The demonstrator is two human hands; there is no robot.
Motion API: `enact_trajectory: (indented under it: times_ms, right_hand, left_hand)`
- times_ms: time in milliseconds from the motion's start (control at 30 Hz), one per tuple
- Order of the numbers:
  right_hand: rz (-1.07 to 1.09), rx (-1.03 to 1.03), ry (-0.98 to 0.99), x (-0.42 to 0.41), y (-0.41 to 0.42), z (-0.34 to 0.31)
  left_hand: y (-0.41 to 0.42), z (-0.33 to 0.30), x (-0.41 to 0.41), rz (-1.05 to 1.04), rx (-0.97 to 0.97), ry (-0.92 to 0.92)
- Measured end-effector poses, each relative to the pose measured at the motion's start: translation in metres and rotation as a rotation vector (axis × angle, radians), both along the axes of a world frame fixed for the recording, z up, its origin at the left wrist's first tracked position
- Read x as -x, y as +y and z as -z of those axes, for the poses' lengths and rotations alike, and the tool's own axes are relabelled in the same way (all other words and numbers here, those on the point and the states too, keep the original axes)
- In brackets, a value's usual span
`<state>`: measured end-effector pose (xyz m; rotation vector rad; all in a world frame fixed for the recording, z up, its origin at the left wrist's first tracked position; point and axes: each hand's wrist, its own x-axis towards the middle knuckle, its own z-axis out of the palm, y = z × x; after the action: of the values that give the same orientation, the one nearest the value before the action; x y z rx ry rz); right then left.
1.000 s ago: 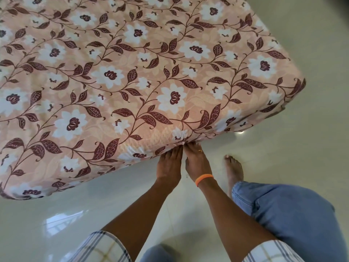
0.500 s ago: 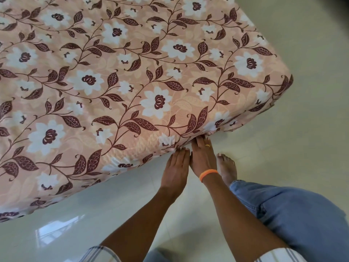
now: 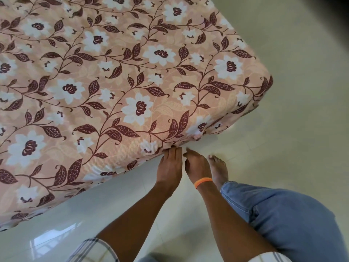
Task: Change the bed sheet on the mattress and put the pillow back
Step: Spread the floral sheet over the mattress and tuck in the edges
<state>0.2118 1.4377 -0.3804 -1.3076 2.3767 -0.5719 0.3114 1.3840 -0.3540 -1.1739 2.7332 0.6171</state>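
Note:
A peach bed sheet (image 3: 117, 87) with white flowers and dark red leaves lies smooth over the mattress and wraps down its sides. Both my hands are low at the near side, not far from the right corner (image 3: 264, 95). My left hand (image 3: 170, 165) has straight fingers, their tips pressing against the sheet's bottom edge where it meets the floor. My right hand (image 3: 196, 167), with an orange band on the wrist, lies next to it with fingers extended together, tips just short of the edge. No pillow is in view.
A glossy pale tiled floor (image 3: 283, 129) surrounds the mattress on the near and right sides. My bare foot (image 3: 219, 169) stands just right of my right hand, with my bent leg in blue jeans (image 3: 283, 224) behind it.
Both hands have shifted a little along the bottom edge toward the right corner. The right hand's fingertips, which were at the sheet's edge, have drawn slightly back from it.

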Motion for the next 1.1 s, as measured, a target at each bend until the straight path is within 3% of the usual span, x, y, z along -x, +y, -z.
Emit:
enact_trajectory:
  times_ms: [167, 500, 700, 867, 933, 1033, 1100]
  right_hand:
    - [0.111, 0.004, 0.187, 0.025, -0.002, -0.008]
    - [-0.138, -0.217, 0.319, 0.067, -0.021, 0.009]
    - [-0.181, -0.296, 0.130, 0.064, -0.021, 0.016]
    - [-0.046, 0.033, 0.123, 0.065, 0.000, 0.010]
    - [0.057, 0.141, 0.164, 0.073, 0.002, 0.012]
    - [0.221, 0.119, 0.192, 0.092, 0.003, 0.008]
    - [0.218, 0.089, 0.196, 0.103, 0.000, 0.004]
  left_hand:
    - [0.008, 0.002, 0.028, 0.160, 0.021, 0.107]
    - [-0.006, 0.024, 0.056, 0.141, -0.015, 0.106]
    - [-0.003, 0.023, 0.058, 0.138, 0.001, 0.001]
    - [0.003, 0.015, 0.067, 0.092, 0.064, -0.021]
    - [0.007, 0.011, 0.078, 0.032, 0.072, -0.110]
    - [0.010, -0.011, 0.100, 0.031, 0.017, -0.331]
    - [0.007, -0.025, 0.112, 0.116, 0.044, -0.327]
